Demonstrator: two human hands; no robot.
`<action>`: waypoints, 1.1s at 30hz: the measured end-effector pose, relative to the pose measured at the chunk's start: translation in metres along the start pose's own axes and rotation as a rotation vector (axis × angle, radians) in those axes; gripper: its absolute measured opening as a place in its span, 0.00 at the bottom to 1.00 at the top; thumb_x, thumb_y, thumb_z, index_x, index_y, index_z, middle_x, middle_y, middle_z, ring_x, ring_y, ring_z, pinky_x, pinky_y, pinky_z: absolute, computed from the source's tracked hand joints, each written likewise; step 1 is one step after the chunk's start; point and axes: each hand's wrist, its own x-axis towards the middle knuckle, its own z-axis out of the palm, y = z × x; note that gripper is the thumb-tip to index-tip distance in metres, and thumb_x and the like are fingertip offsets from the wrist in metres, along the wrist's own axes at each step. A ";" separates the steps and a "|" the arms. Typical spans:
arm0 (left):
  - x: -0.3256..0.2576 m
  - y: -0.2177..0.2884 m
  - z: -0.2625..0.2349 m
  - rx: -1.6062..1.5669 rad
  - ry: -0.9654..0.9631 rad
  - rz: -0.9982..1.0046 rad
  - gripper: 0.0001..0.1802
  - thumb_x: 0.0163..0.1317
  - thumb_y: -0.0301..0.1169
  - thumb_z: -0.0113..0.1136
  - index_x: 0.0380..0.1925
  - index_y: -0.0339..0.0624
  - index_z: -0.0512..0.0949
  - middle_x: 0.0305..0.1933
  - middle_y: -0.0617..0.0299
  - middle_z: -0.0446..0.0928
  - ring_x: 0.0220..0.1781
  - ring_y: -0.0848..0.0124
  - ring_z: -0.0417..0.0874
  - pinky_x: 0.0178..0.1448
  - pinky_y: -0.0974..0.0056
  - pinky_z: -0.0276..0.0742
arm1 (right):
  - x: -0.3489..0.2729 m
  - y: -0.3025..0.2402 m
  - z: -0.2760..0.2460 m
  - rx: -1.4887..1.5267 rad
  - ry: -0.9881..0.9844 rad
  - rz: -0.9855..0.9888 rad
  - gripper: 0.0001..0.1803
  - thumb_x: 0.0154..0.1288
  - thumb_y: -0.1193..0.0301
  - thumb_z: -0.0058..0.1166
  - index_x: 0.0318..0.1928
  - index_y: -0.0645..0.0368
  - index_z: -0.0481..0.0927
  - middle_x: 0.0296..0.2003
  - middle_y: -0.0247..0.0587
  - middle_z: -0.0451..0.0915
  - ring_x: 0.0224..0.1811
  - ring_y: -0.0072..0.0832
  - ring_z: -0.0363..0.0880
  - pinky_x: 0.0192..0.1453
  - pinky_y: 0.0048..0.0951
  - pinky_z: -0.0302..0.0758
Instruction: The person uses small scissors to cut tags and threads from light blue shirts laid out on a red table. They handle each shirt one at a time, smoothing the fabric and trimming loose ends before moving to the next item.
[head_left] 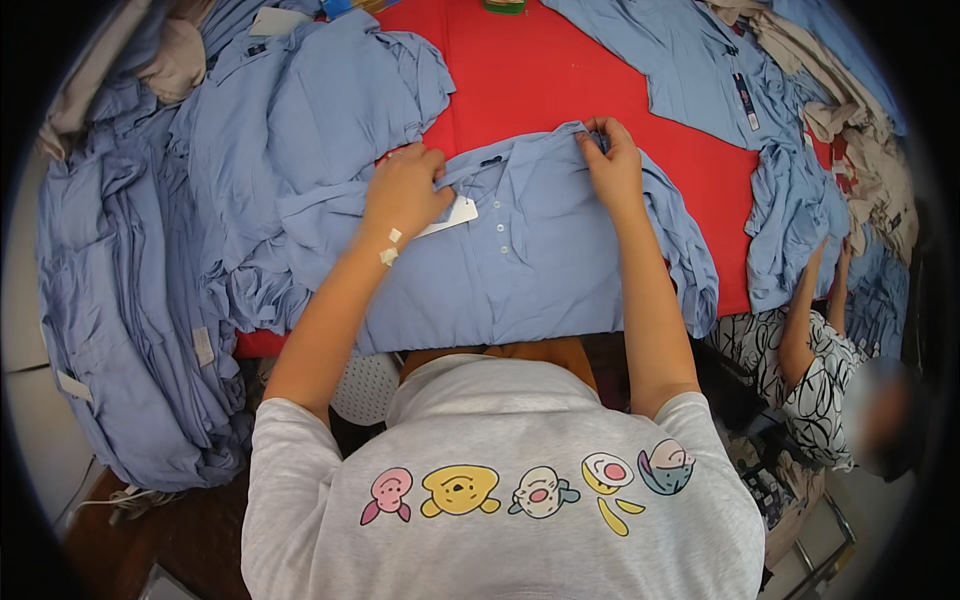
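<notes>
A light blue shirt (555, 260) lies spread in front of me, collar side away, with three pale buttons down its placket. My left hand (408, 190) is closed on its left shoulder, fingertips partly hidden by the hand itself. A white paper tag (460, 214) sticks out beside that hand, over the shirt's front. At the opposite shoulder, my right hand (615, 165) pinches the fabric between thumb and fingers. The shirt's lower edge hangs at the table's front edge, close to my body.
The table has a red cover (540, 75). Heaped blue shirts (310, 110) lie at the left, and a thick stack (130, 310) hangs beside them. More blue shirts (690, 70) lie far right. A co-worker (815, 390) in a black-and-white patterned top handles garments at the right.
</notes>
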 end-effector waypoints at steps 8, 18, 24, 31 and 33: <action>0.097 0.003 -0.047 -0.058 0.122 0.065 0.10 0.59 0.30 0.68 0.36 0.41 0.77 0.38 0.55 0.82 0.43 0.51 0.84 0.43 0.50 0.79 | 0.030 -0.019 0.010 -0.045 0.055 -0.186 0.11 0.69 0.73 0.63 0.49 0.60 0.82 0.45 0.41 0.83 0.48 0.33 0.83 0.54 0.32 0.78; 0.044 0.034 -0.027 -0.303 0.153 -0.215 0.15 0.58 0.36 0.74 0.41 0.41 0.83 0.37 0.57 0.79 0.45 0.55 0.82 0.53 0.54 0.76 | 0.012 -0.051 0.009 -0.079 -0.109 -0.155 0.14 0.64 0.76 0.65 0.50 0.56 0.86 0.43 0.37 0.83 0.43 0.30 0.83 0.45 0.31 0.78; -0.009 0.041 0.024 0.049 0.143 -0.143 0.25 0.53 0.43 0.77 0.43 0.34 0.82 0.40 0.53 0.79 0.45 0.52 0.82 0.55 0.52 0.76 | -0.005 -0.029 0.039 -0.095 -0.258 -0.146 0.15 0.63 0.69 0.65 0.51 0.50 0.86 0.40 0.35 0.83 0.40 0.30 0.83 0.46 0.32 0.79; 0.066 0.042 -0.050 -1.347 0.028 -0.407 0.21 0.69 0.42 0.66 0.51 0.34 0.81 0.49 0.58 0.83 0.51 0.71 0.83 0.58 0.64 0.76 | 0.004 -0.040 0.034 -0.120 -0.370 0.092 0.15 0.62 0.68 0.66 0.51 0.50 0.86 0.34 0.36 0.84 0.37 0.32 0.82 0.46 0.34 0.78; 0.067 0.046 -0.046 -1.458 0.303 -0.314 0.17 0.71 0.38 0.65 0.50 0.36 0.82 0.49 0.61 0.83 0.50 0.75 0.82 0.57 0.66 0.76 | 0.008 -0.042 0.032 -0.126 -0.410 0.094 0.13 0.62 0.67 0.66 0.48 0.52 0.85 0.30 0.34 0.80 0.34 0.28 0.79 0.43 0.32 0.76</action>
